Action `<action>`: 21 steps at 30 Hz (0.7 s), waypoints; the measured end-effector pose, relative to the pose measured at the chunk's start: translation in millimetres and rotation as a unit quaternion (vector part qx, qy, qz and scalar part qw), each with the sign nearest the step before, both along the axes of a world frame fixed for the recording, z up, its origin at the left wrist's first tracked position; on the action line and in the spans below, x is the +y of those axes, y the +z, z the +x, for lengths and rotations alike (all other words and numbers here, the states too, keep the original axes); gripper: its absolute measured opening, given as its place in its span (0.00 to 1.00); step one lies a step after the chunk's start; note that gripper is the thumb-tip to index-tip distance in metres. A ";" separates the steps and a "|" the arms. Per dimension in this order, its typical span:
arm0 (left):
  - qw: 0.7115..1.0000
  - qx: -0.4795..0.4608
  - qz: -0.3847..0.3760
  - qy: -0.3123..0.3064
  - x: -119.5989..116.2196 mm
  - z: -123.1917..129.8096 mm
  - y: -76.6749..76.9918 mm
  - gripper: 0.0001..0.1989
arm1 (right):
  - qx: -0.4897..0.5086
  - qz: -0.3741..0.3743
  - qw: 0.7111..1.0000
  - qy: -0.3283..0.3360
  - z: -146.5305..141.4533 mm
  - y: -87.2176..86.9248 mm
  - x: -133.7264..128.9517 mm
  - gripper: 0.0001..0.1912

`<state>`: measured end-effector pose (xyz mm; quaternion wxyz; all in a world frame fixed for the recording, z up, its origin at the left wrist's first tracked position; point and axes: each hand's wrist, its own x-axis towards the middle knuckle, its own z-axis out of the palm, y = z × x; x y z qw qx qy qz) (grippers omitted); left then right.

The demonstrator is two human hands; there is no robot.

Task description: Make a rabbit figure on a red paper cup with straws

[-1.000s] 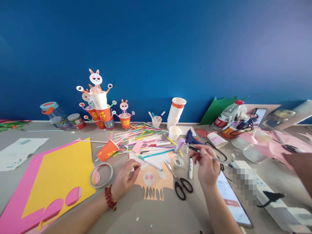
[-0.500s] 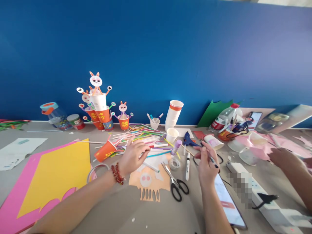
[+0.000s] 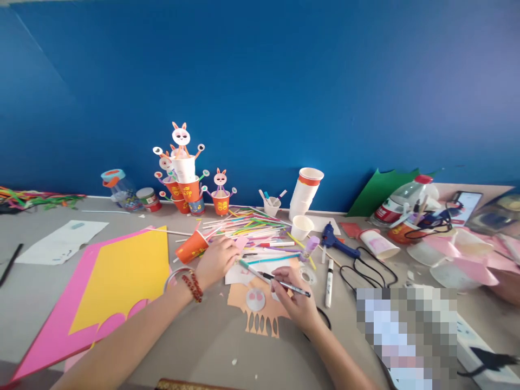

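My right hand point(image 3: 294, 292) holds a black pen point(image 3: 290, 284) above the orange cut paper point(image 3: 260, 319), its tip pointing left. Near that tip lies a pen with a green end point(image 3: 244, 265). My left hand point(image 3: 219, 260), with a red bead bracelet at the wrist, has its fingers bent over a small pink piece point(image 3: 241, 242), beside the tipped orange cup point(image 3: 192, 246); whether it grips the piece is unclear. A white disc with pink spots point(image 3: 255, 299) lies on the orange paper. The scissors are not visible now.
Colourful sticks point(image 3: 252, 227) lie behind my hands. Yellow sheet point(image 3: 125, 276) is at left, rabbit cups point(image 3: 189, 187) behind. Glue gun point(image 3: 339, 244), its cable, white marker point(image 3: 329, 284) and a power strip point(image 3: 479, 346) are at right. Another person's hand point(image 3: 504, 284) shows at far right.
My right hand has moved left over the orange paper with the black pen. My left hand shows a pink piece at its fingers. The view has shifted, so the background sits further right.
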<state>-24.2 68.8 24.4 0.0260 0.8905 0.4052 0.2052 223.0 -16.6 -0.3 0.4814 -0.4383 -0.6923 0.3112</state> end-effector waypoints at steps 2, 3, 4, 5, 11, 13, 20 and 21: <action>1.000 0.013 -0.002 -0.011 4.5 14.8 -5.7 0.09 | 0.001 0.003 1.000 -0.026 0.2 -3.6 2.3 0.04; 1.000 0.017 -0.003 -0.014 7.9 22.2 -8.0 0.08 | 0.003 0.007 0.999 -0.040 1.8 -4.5 3.4 0.05; 1.000 0.021 -0.005 -0.016 11.8 28.9 -9.9 0.08 | 0.008 0.008 0.999 -0.050 3.8 -4.6 4.2 0.06; 1.000 0.024 -0.007 -0.015 15.8 34.4 -11.5 0.07 | 0.018 0.004 0.998 -0.056 5.9 -4.1 4.8 0.07; 0.999 0.046 -0.024 -0.015 31.1 45.7 -15.6 0.05 | 0.101 -0.059 0.993 -0.025 10.5 -2.7 4.4 0.11; 0.998 0.049 -0.026 -0.018 31.4 45.8 -13.8 0.05 | 0.116 -0.069 0.991 -0.016 9.1 -5.9 4.7 0.11; 0.997 0.012 -0.028 -0.064 10.8 43.3 5.1 0.07 | 0.206 -0.076 0.975 -0.024 3.6 -4.3 3.2 0.11; 0.997 0.008 -0.030 -0.074 6.4 42.8 7.7 0.07 | 0.222 -0.074 0.972 -0.032 3.3 -1.8 2.7 0.11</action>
